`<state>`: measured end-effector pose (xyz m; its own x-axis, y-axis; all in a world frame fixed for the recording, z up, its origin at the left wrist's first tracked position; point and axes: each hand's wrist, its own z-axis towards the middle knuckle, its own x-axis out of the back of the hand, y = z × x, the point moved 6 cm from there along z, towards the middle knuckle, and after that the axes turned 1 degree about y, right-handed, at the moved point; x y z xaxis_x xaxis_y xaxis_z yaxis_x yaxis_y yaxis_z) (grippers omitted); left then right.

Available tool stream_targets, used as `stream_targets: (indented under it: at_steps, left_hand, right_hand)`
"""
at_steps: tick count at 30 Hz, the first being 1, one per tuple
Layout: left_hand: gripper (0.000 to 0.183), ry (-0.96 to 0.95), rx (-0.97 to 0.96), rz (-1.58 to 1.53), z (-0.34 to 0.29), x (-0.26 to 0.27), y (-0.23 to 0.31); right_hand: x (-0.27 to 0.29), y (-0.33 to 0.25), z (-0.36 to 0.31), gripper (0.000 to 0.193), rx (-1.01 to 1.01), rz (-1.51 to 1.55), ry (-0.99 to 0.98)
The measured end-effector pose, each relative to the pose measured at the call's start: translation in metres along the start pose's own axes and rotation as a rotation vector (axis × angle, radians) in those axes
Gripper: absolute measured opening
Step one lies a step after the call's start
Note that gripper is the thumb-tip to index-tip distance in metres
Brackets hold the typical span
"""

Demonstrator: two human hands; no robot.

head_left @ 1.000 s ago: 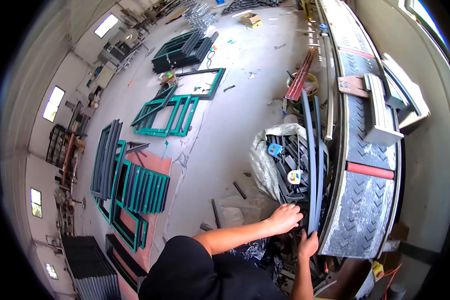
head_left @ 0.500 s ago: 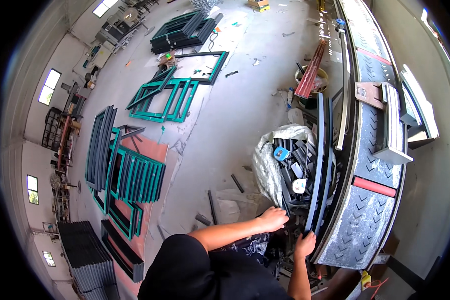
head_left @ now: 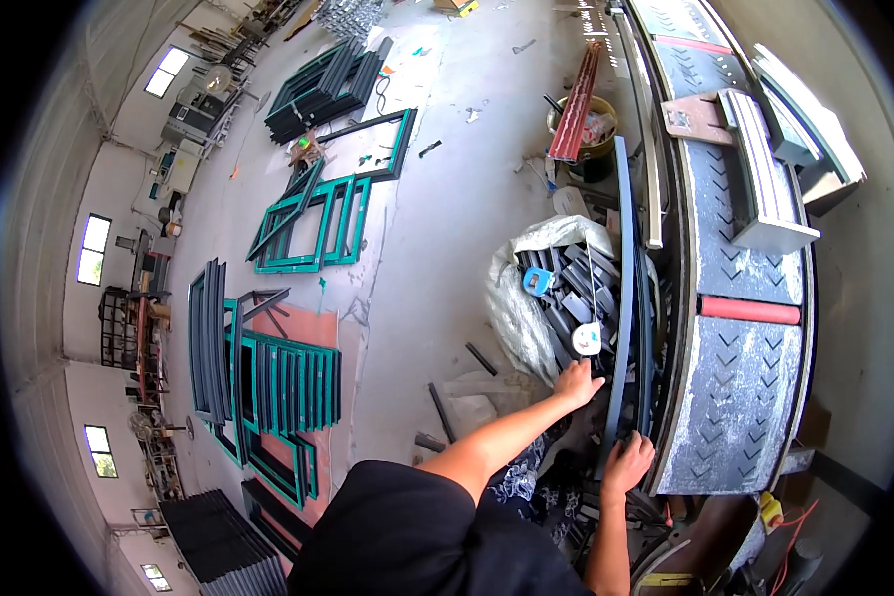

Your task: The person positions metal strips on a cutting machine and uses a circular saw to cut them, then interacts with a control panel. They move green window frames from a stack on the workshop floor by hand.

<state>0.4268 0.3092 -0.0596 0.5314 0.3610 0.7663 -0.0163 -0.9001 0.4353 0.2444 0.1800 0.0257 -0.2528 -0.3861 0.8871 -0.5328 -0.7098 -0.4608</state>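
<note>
My left hand (head_left: 577, 383) reaches over the near side of a white woven sack (head_left: 520, 298). Its thumb and fingers are apart, just below a white tape measure (head_left: 586, 340). That tape measure lies on dark metal offcuts (head_left: 572, 307) filling the sack; a thin pale line runs up from it. Farther back in the sack sits a blue tape measure (head_left: 537, 282). My right hand (head_left: 629, 463) is curled at the near end of a long grey metal profile (head_left: 623, 268), which stands along the sack's right side. Part of its grip is hidden.
A conveyor-like bench (head_left: 732, 397) with a red roller (head_left: 750, 310) runs along the right. Behind the sack, reddish strips (head_left: 576, 104) lean on a bucket (head_left: 598, 149). Green-and-dark frames (head_left: 293, 382) stand stacked on the left. Loose dark offcuts (head_left: 441, 412) lie on the floor.
My left hand has moved right and forward toward the white tape measure, its fingers opening. My right hand stays by the profile's near end. The whole view has turned and shifted.
</note>
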Motion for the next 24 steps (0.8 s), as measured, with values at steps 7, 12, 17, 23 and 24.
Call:
stream_targets:
  at_steps: [7, 12, 17, 23, 24]
  left_hand:
    - [0.046, -0.068, -0.090, 0.169, 0.027, -0.083, 0.006]
    - [0.020, -0.420, 0.434, -0.523, 0.021, -0.139, -0.051]
    - [0.028, -0.213, 0.311, -0.296, 0.023, -0.111, -0.024]
    - [0.028, 0.122, -0.297, -0.190, -0.011, -0.044, 0.064]
    - [0.027, 0.096, -0.402, -0.183, -0.023, -0.045, 0.091]
  right_hand:
    - [0.057, 0.031, -0.045, 0.034, -0.120, 0.081, 0.160]
    - [0.096, 0.111, -0.170, 0.027, -0.259, 0.173, 0.174]
    - [0.152, 0.267, -0.363, 0.025, -0.950, 0.028, 0.200]
    - [0.214, 0.418, -0.459, 0.026, -1.100, -0.333, 0.619]
    - [0.210, 0.435, -0.468, 0.026, -1.227, -0.312, 0.482]
